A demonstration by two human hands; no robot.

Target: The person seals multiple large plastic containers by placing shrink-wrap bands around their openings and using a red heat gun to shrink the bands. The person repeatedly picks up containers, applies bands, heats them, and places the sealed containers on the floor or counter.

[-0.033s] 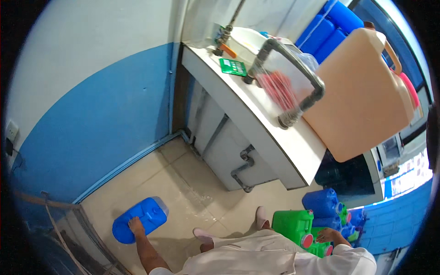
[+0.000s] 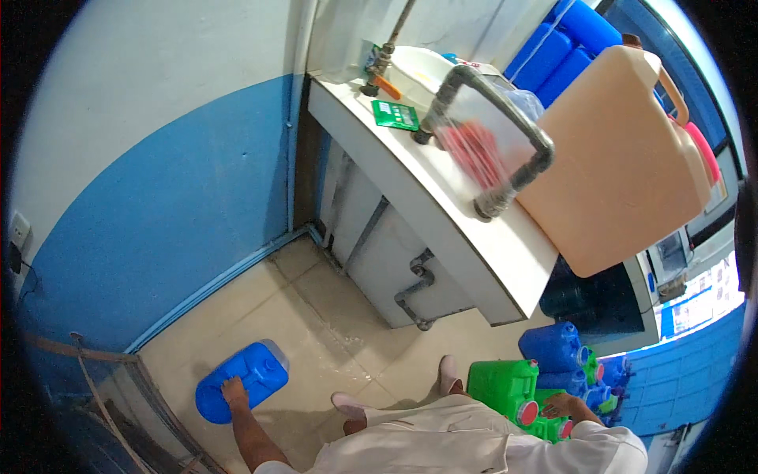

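At the lower left, a blue plastic jerry can is just above or on the tiled floor; I cannot tell which. My left hand is closed round its handle. At the lower right, my right hand hangs beside a green jerry can with a red cap, fingers loosely apart and nothing visible in them. Another green can stands just under that hand, partly hidden by my sleeve.
Blue jerry cans cluster at the right. A white counter juts out ahead, bearing a large peach jug, grey pipework, a green packet and a white basin. A framed screen stands at the lower left.
The view has shifted very slightly. Both hands keep their places, the left one still on the blue jerry can's handle.
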